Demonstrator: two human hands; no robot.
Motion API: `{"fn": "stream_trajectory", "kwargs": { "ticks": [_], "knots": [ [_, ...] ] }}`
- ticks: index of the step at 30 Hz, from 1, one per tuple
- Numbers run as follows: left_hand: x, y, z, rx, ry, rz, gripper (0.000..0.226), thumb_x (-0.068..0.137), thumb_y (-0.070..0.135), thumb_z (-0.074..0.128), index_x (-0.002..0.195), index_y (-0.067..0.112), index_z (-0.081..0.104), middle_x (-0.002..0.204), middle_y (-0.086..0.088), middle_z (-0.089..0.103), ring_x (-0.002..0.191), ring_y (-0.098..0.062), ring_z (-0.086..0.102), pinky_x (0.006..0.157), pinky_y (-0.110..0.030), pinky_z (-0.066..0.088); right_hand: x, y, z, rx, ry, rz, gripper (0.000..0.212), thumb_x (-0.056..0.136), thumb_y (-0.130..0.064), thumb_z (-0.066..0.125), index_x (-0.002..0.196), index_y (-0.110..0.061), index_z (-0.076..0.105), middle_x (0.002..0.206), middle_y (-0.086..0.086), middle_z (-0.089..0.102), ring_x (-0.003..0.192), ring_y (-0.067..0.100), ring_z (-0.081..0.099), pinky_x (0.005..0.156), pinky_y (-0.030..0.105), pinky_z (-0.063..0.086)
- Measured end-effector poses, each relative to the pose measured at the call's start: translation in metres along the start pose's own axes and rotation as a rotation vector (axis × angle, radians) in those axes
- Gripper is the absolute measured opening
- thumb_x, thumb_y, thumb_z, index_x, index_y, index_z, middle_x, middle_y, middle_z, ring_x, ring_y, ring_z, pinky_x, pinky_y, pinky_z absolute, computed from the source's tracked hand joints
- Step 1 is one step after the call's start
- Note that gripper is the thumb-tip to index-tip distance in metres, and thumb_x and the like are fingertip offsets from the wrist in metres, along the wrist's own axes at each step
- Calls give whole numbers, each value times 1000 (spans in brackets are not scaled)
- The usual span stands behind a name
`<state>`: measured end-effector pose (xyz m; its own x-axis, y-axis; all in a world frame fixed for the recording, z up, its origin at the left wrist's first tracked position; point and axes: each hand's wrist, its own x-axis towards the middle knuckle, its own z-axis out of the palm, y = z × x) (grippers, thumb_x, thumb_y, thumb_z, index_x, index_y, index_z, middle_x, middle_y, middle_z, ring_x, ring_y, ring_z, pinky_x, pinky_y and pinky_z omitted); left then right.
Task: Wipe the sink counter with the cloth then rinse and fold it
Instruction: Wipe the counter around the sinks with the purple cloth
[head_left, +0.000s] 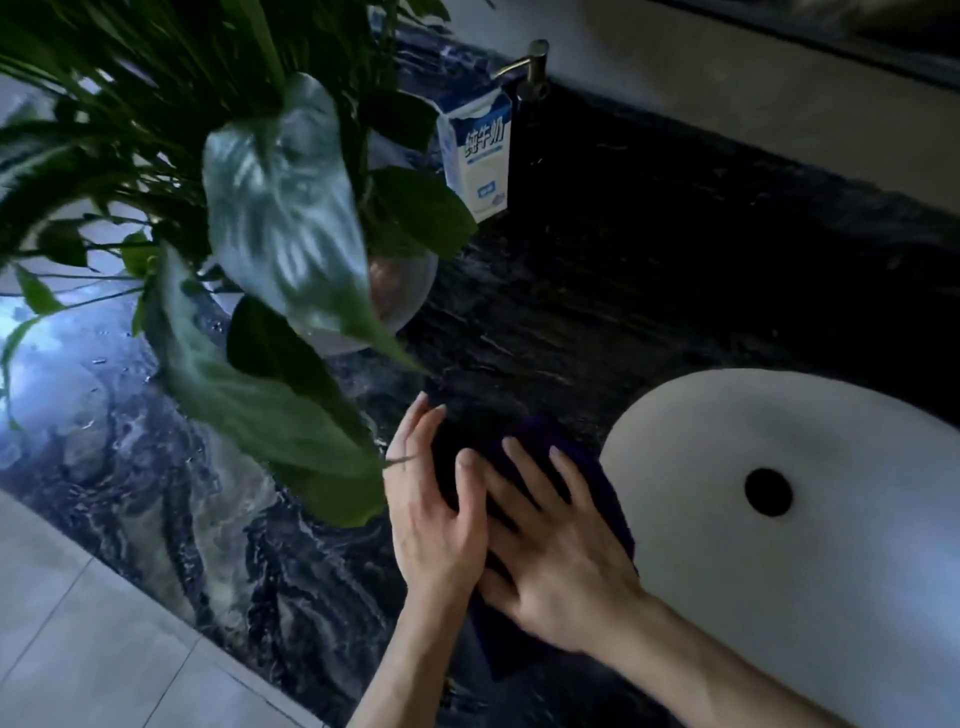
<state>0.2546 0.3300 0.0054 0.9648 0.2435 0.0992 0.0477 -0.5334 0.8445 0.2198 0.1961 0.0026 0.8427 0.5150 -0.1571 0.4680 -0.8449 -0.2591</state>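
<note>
Both hands lie flat on the dark cloth, lower centre of frame: left hand and right hand side by side, fingers spread, gripping nothing. Cloth rests on the counter just beside the sink. Judgement: either wiping or folding; I cannot tell which.

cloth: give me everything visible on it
The cloth is dark navy or purple, soft and fuzzy like microfibre. It lies flat on the dark marbled counter, just left of the white sink. Both hands press on it, left hand beside right hand, fingers spread. Whether it is folded or wet is unclear.
</note>
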Motion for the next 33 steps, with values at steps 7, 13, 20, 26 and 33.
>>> {"fn": "stream_trajectory", "kwargs": {
  "ticks": [7, 13, 20, 26, 33],
  "knots": [
    [1, -4, 2, -30, -8, 14, 49, 99, 38, 44, 138, 10, 54, 154, -1, 45, 142, -6, 39, 111, -15, 31, 104, 114, -37, -117, 95, 335, 61, 99, -58, 26, 158, -43, 23, 170, 1, 21, 156, 33, 16, 122, 57, 15],
    [3, -8, -2, -124, -26, -46, 48, 101, 40, 45, 143, 18, 48, 145, 33, 36, 142, -3, 36, 119, -39, 32, 103, 89, -34, -136, 110, 491, 63, 100, -56, 23, 160, -35, 23, 170, 8, 20, 155, 40, 16, 122, 62, 13],
    [15, -18, -33, -249, -91, -71, 39, 103, 28, 43, 142, 28, 44, 137, 32, 43, 129, 18, 39, 104, -6, 27, -69, -63, 25, -95, -13, 122, 69, 86, -61, 52, 152, -46, 37, 165, 4, 34, 153, 40, 21, 116, 62, 24],
    [12, -15, -20, -130, -141, -107, 44, 104, 42, 39, 144, 28, 48, 156, 12, 40, 147, -7, 33, 122, -46, 28, -53, -50, 22, -18, -80, -39, 67, 90, -64, 48, 153, -54, 28, 167, -6, 30, 152, 31, 30, 117, 56, 20],
    [33, 8, -6, -97, 13, -138, 47, 101, 36, 39, 141, 13, 49, 148, -8, 48, 138, -21, 44, 115, -47, 36, 85, 45, -17, 12, 20, 146, 62, 95, -61, 30, 155, -52, 21, 172, -3, 11, 158, 33, 2, 124, 59, 5]
  ]
}}
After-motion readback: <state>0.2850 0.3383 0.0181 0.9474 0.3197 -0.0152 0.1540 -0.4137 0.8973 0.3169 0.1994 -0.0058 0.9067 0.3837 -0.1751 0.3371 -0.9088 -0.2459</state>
